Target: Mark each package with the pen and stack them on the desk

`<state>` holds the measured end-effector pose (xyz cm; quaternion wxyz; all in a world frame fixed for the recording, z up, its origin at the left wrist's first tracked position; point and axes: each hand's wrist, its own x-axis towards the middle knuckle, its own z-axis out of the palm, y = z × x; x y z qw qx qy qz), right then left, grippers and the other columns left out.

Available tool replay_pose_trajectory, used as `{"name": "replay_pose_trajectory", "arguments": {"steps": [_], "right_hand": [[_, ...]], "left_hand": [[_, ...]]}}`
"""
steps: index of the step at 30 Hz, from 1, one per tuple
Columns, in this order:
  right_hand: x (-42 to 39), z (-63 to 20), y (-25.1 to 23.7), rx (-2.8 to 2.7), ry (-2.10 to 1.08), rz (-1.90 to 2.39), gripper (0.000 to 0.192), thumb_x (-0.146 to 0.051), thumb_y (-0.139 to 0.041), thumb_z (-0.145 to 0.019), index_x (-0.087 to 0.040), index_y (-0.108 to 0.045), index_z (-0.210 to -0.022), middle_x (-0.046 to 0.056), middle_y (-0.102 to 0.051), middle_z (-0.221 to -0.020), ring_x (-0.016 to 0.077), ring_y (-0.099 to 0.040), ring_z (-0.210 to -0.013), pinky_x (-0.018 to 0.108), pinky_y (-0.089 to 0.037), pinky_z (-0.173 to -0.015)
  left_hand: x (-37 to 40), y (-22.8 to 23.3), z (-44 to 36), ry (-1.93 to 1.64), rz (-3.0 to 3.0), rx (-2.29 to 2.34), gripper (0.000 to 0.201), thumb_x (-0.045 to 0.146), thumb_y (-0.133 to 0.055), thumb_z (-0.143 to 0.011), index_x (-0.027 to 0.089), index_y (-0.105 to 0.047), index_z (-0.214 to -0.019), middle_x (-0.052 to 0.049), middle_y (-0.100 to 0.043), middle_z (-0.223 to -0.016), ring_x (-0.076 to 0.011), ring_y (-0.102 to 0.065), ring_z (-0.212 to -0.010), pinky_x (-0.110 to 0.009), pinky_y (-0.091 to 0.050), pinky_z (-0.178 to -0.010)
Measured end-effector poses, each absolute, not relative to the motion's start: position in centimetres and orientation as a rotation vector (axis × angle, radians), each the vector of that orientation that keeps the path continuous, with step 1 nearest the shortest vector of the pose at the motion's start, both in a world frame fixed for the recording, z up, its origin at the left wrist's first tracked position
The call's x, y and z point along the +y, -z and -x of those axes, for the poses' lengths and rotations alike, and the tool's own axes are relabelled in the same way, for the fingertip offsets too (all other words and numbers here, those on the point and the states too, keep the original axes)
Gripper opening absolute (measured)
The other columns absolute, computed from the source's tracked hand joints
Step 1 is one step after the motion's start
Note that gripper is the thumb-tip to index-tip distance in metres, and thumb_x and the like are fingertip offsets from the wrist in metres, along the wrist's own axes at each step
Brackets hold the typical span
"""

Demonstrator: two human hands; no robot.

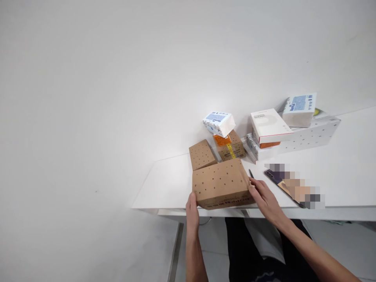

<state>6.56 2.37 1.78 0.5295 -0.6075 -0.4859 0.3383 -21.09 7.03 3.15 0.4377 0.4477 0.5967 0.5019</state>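
Observation:
A brown cardboard box (220, 180), printed with small dark marks, is tilted at the front edge of the white table. My left hand (192, 211) grips its left front corner, thumb up along the side. On the opposite side my right hand (263, 196) is closed on the right edge, thumb near the top corner; its other fingers are partly hidden behind the box. A brown cardboard panel (202, 153) rises behind the box at the left; I cannot tell whether it is a flap or another box. Close to my right hand lies a dark pen-like stick (251, 173).
Behind, a tissue pack (219, 122) and an orange packet (222, 140) top a taped carton (235, 150). A power bank box (270, 123) sits on a stack. Another tissue pack (299, 111) rests on a long white box (311, 135). A phone (279, 182) lies right.

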Motion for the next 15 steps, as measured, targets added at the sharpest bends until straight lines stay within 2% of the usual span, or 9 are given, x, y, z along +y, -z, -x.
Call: {"name": "replay_pose_trajectory", "arguments": {"steps": [3,6,8,11,15], "right_hand": [[1.8,-6.6,-1.6,-1.228,-0.799,1.355,0.045,-0.048,-0.044,-0.088,-0.026,-0.053,-0.127,0.009,-0.056,-0.123,0.0242,-0.054,-0.111,0.038,-0.046,-0.094],[0.8,-6.9,-0.1,-1.282,-0.799,1.306,0.047,-0.042,-0.045,-0.086,-0.027,-0.048,-0.130,0.009,-0.053,-0.131,0.0255,-0.053,-0.115,0.040,-0.046,-0.094],[0.2,-6.8,1.3,-1.286,-0.838,1.395,0.049,-0.040,-0.045,-0.084,-0.025,-0.046,-0.131,0.011,-0.054,-0.132,0.0270,-0.055,-0.112,0.040,-0.051,-0.085],[-0.2,-6.3,3.2,-1.274,-0.875,1.532,0.053,-0.037,-0.045,-0.081,-0.022,-0.044,-0.131,0.013,-0.056,-0.130,0.0282,-0.058,-0.107,0.037,-0.054,-0.071],[-0.3,-5.9,4.4,-1.299,-0.812,1.576,0.053,-0.036,-0.045,-0.080,-0.021,-0.044,-0.132,0.013,-0.058,-0.127,0.0282,-0.058,-0.109,0.039,-0.052,-0.076]], "left_hand": [[5.9,-3.5,20.7,-1.340,-1.159,1.340,0.038,0.043,-0.060,-0.076,0.020,-0.063,-0.105,-0.007,-0.065,-0.109,-0.0232,-0.058,-0.102,-0.032,-0.047,-0.084],[4.8,-2.3,21.0,-1.396,-1.106,1.252,0.038,0.027,-0.062,-0.062,0.021,-0.060,-0.099,-0.003,-0.065,-0.095,-0.0200,-0.059,-0.089,-0.029,-0.047,-0.075],[4.3,-1.1,21.2,-1.364,-1.057,1.291,0.036,0.020,-0.062,-0.057,0.021,-0.060,-0.093,0.000,-0.063,-0.087,-0.0174,-0.057,-0.082,-0.026,-0.045,-0.072],[3.8,0.6,21.3,-1.317,-0.961,1.321,0.033,0.016,-0.060,-0.057,0.020,-0.060,-0.090,0.002,-0.063,-0.083,-0.0160,-0.056,-0.081,-0.025,-0.044,-0.074],[3.6,1.5,21.4,-1.326,-0.913,1.277,0.036,0.016,-0.061,-0.058,0.019,-0.062,-0.095,0.000,-0.065,-0.089,-0.0178,-0.057,-0.087,-0.028,-0.043,-0.079]]}}
